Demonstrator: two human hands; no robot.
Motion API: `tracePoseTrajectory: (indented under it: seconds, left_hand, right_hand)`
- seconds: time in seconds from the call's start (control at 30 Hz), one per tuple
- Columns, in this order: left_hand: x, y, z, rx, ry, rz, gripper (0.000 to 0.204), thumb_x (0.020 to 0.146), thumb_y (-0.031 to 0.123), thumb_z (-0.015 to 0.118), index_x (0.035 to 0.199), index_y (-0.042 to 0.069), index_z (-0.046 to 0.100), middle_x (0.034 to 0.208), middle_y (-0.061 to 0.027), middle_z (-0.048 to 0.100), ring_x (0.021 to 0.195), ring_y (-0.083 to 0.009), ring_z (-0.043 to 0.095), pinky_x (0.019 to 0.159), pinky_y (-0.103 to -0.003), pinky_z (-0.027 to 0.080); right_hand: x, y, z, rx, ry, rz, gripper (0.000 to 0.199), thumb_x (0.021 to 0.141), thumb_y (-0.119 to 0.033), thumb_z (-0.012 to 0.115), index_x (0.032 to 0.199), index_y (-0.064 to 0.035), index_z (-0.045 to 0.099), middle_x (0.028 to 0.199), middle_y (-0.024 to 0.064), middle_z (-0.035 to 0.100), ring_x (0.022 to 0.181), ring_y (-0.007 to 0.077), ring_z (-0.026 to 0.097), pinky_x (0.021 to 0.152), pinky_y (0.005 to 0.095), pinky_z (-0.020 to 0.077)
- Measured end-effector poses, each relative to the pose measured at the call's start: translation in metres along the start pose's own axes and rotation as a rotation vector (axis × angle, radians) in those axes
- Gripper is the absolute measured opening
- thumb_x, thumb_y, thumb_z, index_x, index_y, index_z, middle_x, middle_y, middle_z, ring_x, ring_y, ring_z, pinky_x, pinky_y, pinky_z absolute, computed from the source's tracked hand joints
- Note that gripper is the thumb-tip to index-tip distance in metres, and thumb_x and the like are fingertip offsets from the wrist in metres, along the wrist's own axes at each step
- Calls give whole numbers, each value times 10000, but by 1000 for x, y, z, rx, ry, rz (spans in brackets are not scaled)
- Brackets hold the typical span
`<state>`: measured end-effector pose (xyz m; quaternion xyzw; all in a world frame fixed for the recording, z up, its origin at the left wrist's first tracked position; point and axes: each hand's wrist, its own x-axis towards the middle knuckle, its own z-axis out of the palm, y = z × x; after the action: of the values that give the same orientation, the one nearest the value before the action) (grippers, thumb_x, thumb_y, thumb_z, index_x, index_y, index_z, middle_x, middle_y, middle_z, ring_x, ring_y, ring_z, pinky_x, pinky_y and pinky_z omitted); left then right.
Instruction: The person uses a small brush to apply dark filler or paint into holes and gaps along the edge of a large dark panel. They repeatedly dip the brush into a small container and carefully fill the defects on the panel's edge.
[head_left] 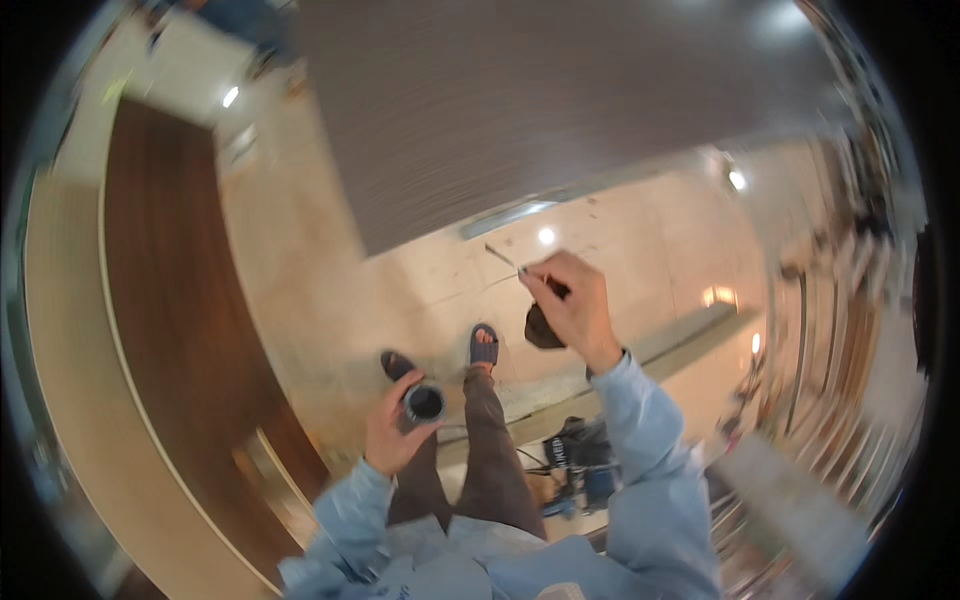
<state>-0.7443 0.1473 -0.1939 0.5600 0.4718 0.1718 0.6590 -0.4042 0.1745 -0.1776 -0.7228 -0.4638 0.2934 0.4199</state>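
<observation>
Head cam, looking straight down, pic blurred w/ motion. Left hand [395,432] is low centre-left, fingers wrapped round a small cylindrical container [425,403], grey rim, dark inside, open top facing up; can't tell if it's a cup or a can. It sits just above the left thigh, near the left foot.

Right hand [572,305] is raised higher & further right, fingers pinched shut on a thin stick-like tool [503,257] that pokes up-left from the fingertips; too thin & blurred to say what kind. A dark rounded thing [541,328] hangs just under that hand, touching the palm side; can't tell if the hand grips it or it's part of the tool. The two hands are well apart, the container lower-left of the stick.

Both arms in light blue sleeves [640,440]. Legs in brown trousers [490,440], feet in open sandals [484,348] on a pale tiled floor [330,300] w/ light spots reflected in it. Dark wood curved panel [170,300] runs down the left side w/ a pale band outside it. A big grey ribbed surface [520,110] fills the top centre. Dark bag or gear w/ cables [575,460] lies on the floor just right of the legs, under the right forearm. Right edge too smeared to read.
</observation>
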Motion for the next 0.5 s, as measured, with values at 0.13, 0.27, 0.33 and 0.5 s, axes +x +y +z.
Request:
tracePoseTrajectory:
  seconds: [0.13,0.27,0.33,0.5]
  left_hand:
    - [-12,-11,-11,-42,7,-19,826,788,-59,852,1524,10,485,1537,-124,538,1375,-217,558,1165,-368,441]
    - [-21,-19,-21,-132,185,58,763,753,11,888,1455,33,591,1372,-109,685,1204,-173,670,961,-313,547]
    - [-26,-22,-29,-151,214,68,771,744,2,887,1455,29,591,1352,-106,696,1178,-172,683,949,-307,552]
    - [-36,-26,-48,-208,193,-2,811,752,-59,837,1500,20,533,1451,-107,616,1289,-183,612,1083,-335,478]
  right_hand:
    - [-28,-39,68,171,-124,-25,72,884,-7,788,907,27,729,812,103,674,684,175,613,628,298,480]
    - [-21,-70,98,47,-121,-139,65,895,4,776,930,32,729,813,106,674,669,184,616,613,298,479]
    - [-11,-79,103,-16,-92,-245,58,904,15,761,952,28,732,815,115,672,653,196,631,599,305,486]
    - [3,-83,107,-103,-2,-204,49,904,7,760,938,25,731,802,113,668,665,200,625,617,302,476]
